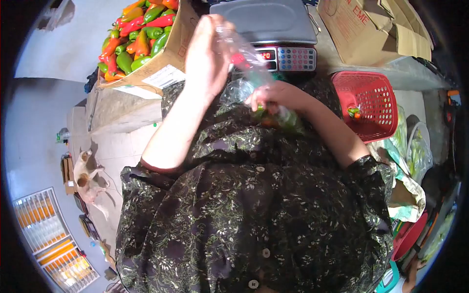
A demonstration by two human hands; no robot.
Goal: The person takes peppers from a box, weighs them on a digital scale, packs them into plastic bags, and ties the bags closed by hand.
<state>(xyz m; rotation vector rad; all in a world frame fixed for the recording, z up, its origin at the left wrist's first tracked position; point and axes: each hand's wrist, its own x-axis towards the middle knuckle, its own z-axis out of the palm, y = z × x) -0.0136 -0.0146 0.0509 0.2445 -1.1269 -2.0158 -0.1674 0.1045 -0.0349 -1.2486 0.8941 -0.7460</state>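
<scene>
A clear plastic bag is stretched between my two hands, close to my body. My left hand, raised in front of the scale, is closed on the bag's upper end. Lower and to the right, my right hand is closed round the bag's middle. Green and orange peppers show blurred in the bag's lower part, under my right hand. Just beyond the hands sits a grey digital scale with lit red digits, its platform bare. To the left, a cardboard box holds many red, green and orange peppers.
At the right is a red basket with a small bag of peppers inside. An open cardboard box stands beyond it. Bags of green produce lie farther right. A dog lies on the floor at the left.
</scene>
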